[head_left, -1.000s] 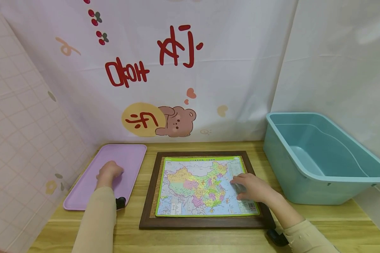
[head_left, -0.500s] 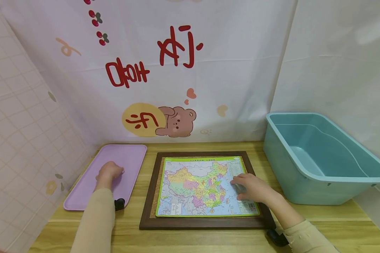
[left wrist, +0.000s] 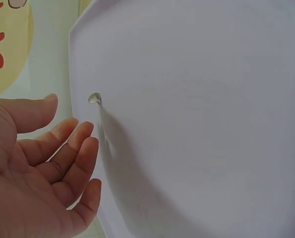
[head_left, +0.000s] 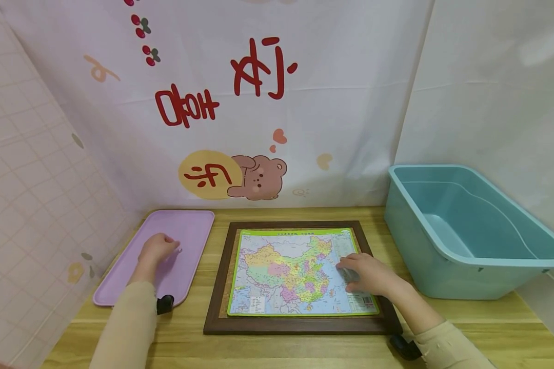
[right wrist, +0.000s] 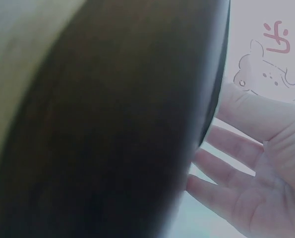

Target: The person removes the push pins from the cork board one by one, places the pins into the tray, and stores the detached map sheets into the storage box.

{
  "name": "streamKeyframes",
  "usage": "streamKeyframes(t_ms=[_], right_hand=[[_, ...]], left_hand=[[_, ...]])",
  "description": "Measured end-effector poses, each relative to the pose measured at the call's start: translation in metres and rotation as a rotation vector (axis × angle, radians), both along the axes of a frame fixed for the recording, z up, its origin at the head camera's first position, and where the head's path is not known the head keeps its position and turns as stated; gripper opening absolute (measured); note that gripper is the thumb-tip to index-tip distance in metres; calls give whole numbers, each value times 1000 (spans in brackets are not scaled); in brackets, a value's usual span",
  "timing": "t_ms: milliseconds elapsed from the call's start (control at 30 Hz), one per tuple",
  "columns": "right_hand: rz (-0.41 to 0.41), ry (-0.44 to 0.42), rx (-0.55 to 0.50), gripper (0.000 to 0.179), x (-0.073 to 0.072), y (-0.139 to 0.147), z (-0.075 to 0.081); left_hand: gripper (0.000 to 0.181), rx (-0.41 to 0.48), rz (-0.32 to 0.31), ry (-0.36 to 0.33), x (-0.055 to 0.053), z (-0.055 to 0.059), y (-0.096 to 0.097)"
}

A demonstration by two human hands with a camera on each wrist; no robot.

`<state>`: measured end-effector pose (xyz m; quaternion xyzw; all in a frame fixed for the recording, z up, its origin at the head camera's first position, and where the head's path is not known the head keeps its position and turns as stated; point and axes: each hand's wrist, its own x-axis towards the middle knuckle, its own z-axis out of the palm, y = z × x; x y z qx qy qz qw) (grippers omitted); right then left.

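My left hand (head_left: 157, 248) is over the lilac tray (head_left: 189, 225), fingers loosely bent. In the left wrist view, a gap shows between its thumb and fingers with nothing in it. Just past the fingertips, a tiny shiny piece with a rounded head (left wrist: 94, 98) is on the tray, like a thumbtack. A colourful map sheet (head_left: 277, 271) lies inside the dark wooden frame of a cork board (head_left: 300, 325). My right hand (head_left: 369, 274) rests at the map's right side, fingers spread. In the right wrist view, the frame's dark edge (right wrist: 112, 124) hides part of the fingertips.
A deep teal plastic bin (head_left: 480, 277) stands right of the board, close to my right forearm. Behind the wooden table (head_left: 304, 351) hangs a white printed cloth (head_left: 341, 128), and a checked cloth (head_left: 37, 205) borders the left side.
My left hand has drawn back slightly left, its forearm swinging left too. The small shiny piece now shows apart from the fingertips. Right hand, map and board have stayed put.
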<state>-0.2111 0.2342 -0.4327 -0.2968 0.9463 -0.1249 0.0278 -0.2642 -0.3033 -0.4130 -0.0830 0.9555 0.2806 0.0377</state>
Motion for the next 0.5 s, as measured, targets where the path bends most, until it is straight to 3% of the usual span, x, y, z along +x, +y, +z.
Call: streamKeyframes(t_ms=[500], right_hand=[[-18, -8, -4, 53, 0, 1, -2]], left_hand=[[32, 35, -81, 154, 8, -2, 8]])
